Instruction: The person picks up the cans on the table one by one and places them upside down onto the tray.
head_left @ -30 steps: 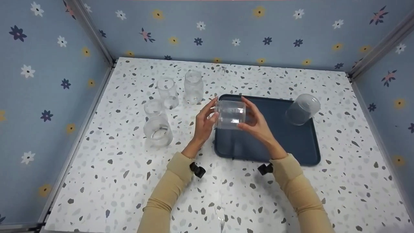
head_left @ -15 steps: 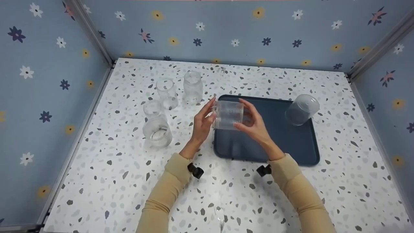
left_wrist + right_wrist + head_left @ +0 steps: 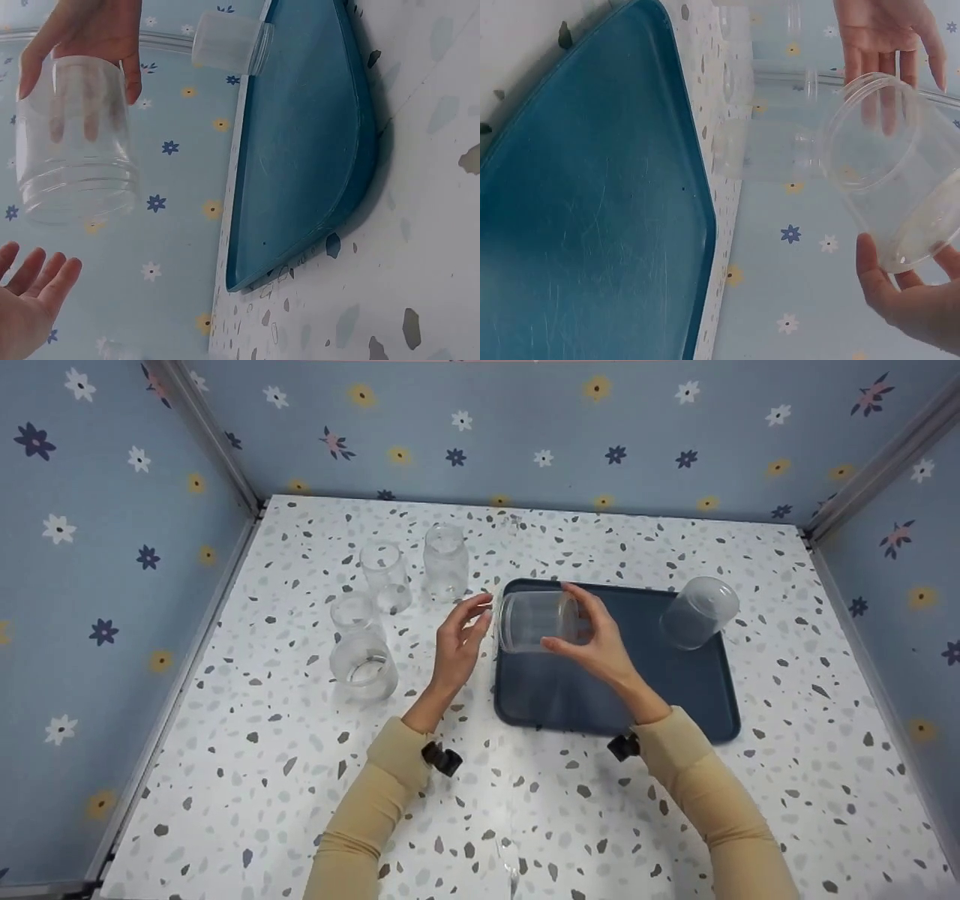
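Note:
My right hand (image 3: 600,641) grips a clear plastic jar (image 3: 536,621) round its base end. The jar lies on its side in the air over the left part of the dark blue tray (image 3: 600,697), its open mouth facing left. In the right wrist view, thumb and fingers hold the jar (image 3: 877,165) near its bottom. Just left of the mouth is my left hand (image 3: 459,649), its fingers loosely extended and holding nothing. A gap shows between the left fingertips and the jar (image 3: 79,142) in the left wrist view.
Another clear jar (image 3: 699,613) stands upside down at the tray's right side. Left of the tray several clear jars stand on the speckled table (image 3: 262,780), among them a front jar (image 3: 364,666) and a back jar (image 3: 446,562). Flowered panels (image 3: 495,427) wall the table in.
My left hand has let go of the jar and drawn back to the left. The right hand keeps hold of it and has turned its mouth a little toward the camera.

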